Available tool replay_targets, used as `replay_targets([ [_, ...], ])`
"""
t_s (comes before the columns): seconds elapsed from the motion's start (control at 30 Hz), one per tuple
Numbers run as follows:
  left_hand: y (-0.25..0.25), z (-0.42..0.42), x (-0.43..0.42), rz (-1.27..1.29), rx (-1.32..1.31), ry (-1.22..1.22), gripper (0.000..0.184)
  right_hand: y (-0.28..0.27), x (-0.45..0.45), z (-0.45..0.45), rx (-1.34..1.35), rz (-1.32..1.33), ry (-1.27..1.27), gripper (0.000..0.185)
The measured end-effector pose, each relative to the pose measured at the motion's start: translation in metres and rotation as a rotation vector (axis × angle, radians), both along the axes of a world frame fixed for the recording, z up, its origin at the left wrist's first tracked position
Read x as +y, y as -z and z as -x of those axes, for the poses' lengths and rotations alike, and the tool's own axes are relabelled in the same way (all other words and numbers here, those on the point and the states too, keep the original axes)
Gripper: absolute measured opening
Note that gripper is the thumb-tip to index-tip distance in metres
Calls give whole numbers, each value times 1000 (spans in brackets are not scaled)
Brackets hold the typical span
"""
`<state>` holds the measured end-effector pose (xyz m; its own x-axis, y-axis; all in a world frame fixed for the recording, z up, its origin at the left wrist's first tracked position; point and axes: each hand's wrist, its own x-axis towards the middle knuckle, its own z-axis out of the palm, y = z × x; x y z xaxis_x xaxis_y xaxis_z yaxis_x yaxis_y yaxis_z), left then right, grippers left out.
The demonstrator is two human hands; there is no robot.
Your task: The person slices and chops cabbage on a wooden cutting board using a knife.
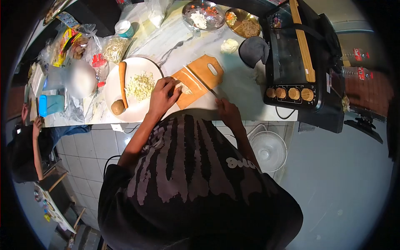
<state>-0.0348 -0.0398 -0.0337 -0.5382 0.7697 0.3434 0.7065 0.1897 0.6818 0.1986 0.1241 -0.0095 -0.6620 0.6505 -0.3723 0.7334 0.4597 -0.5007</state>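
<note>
An orange-brown cutting board (192, 93) with a slot handle lies on the marble counter. My right hand (228, 112) grips the handle of a knife (200, 79), whose blade lies slantwise across the board. With bent fingers, my left hand (163, 96) presses a pale vegetable piece (183, 88) onto the board, left of the blade. The fingers partly cover this piece, and its kind is unclear. Left of that hand, a large white plate (135, 64) bears chopped pale-green vegetable (141, 86), a carrot (122, 83) and a potato (117, 107).
A black toaster oven (291, 54) stands at the right, beside a dark cloth (253, 51). Behind the board are a whitish vegetable chunk (229, 46) and two metal plates (214, 23) (242, 33) of cut food. Bags and a blue container (51, 105) crowd the left, near another person (27, 146).
</note>
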Motion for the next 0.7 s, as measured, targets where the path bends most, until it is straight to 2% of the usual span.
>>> replay_targets([
  [0.07, -7, 2, 8, 31, 10, 20, 27, 0, 4, -1, 45, 74, 105, 49],
  [0.13, -21, 5, 24, 61, 20, 40, 30, -4, 2, 2, 97, 35, 138, 46],
  [0.2, -28, 14, 45, -10, 197, 179, 34, 0, 1, 11, 151, -8, 170, 45],
  [0.23, -24, 19, 49, -12, 197, 186, 34, 7, -1, 18, 250, -6, 199, 40],
  [0.3, -10, 28, 57, 172, 111, 268, 37, 16, -1, 37, 351, -13, 232, 39],
  [0.37, 1, 33, 57, 178, 94, 274, 34, 20, -7, 59, 541, -129, 182, 29],
  [0.43, 1, 34, 54, 165, 15, 240, 29, 27, -2, 70, 531, -208, 142, 31],
  [0.53, 3, 34, 50, 151, 43, 226, 22, 34, 4, 80, 613, -304, 21, 29],
  [0.7, 3, 35, 42, 129, 42, 197, 17, 36, 22, 81, 483, -372, -3, 22],
])
